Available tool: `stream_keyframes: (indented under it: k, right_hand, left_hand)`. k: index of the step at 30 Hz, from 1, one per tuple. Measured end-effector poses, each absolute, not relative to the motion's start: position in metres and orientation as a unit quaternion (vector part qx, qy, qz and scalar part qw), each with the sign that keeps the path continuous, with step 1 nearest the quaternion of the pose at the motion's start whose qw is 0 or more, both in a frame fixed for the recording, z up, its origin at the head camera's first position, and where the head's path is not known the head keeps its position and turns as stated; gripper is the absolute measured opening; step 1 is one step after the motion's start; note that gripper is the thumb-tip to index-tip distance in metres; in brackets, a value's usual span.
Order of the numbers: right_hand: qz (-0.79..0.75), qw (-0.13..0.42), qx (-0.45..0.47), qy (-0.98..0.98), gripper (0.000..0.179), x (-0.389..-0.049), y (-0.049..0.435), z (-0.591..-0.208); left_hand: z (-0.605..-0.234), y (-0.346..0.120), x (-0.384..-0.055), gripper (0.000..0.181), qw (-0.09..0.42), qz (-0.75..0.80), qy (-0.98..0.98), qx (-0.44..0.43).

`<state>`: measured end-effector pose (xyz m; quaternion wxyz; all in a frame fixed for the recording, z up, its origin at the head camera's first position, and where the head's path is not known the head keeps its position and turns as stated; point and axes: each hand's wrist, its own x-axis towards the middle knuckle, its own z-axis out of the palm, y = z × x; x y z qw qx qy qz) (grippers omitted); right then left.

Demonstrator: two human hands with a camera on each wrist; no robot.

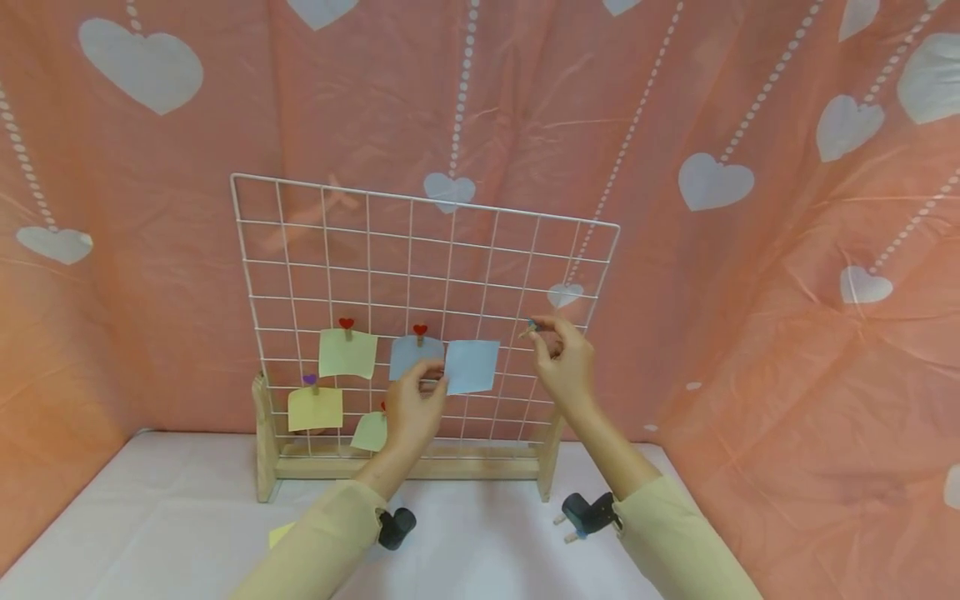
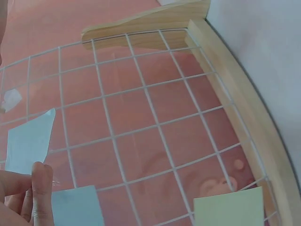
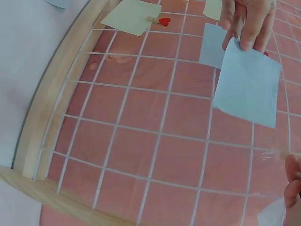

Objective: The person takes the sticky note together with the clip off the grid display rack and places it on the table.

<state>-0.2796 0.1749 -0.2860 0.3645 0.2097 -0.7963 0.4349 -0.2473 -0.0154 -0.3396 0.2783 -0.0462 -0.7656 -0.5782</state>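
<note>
My left hand (image 1: 416, 407) pinches a light blue paper note (image 1: 474, 367) by its lower left edge, in front of the white wire grid (image 1: 424, 198). In the right wrist view that note (image 3: 250, 84) hangs from the fingertips and overlaps another blue note (image 3: 212, 46). My right hand (image 1: 567, 364), off to the note's right, pinches a small wooden clothespin (image 1: 529, 328) with a bluish ornament between thumb and fingertips. On the grid, a blue note (image 1: 408, 354) is held by a clothespin with a red heart (image 1: 420, 330), just left of the note in hand.
A green note (image 1: 347, 353), a yellow note (image 1: 315, 409) and a lower green note (image 1: 370, 432) are clipped to the grid's left part. A wooden stand (image 1: 480, 469) carries the grid on the white table (image 1: 180, 492). Another yellow note (image 1: 279, 534) lies near the left sleeve.
</note>
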Motion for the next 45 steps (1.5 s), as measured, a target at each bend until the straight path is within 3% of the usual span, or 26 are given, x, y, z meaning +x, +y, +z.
stream_keyframes:
  k: [45]
  right_hand:
    - [0.465, 0.319, 0.130, -0.815, 0.022, -0.242, 0.239, -0.366]
  left_hand:
    - [-0.409, -0.034, -0.223, 0.018, 0.205, -0.606, -0.768, -0.010]
